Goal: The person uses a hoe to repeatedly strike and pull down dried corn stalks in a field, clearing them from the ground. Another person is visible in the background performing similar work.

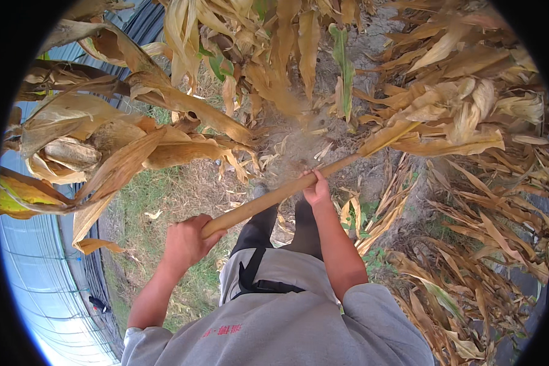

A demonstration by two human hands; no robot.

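Observation:
A long wooden tool handle point(267, 199) slants across my body, rising from lower left to upper right. My left hand point(190, 238) is wrapped around its lower-left end. Farther along, my right hand point(318, 187) grips the shaft near its middle, in front of my legs. The far end of the handle runs under dry corn leaves point(453, 119) at the right, so any tool head is hidden. Directly above my hands, withered corn stalks with hanging leaves point(297, 55) stand over bare soil point(306, 137). One leaf point(344, 68) among them is still green.
At the left, a corn ear in dry husk point(71, 154) hangs close to the camera. Behind it curves a plastic-covered greenhouse wall point(41, 265). Cut stalks point(466, 283) lie heaped at the right. Grass point(151, 201) covers ground on my left; green weeds point(370, 219) grow on my right.

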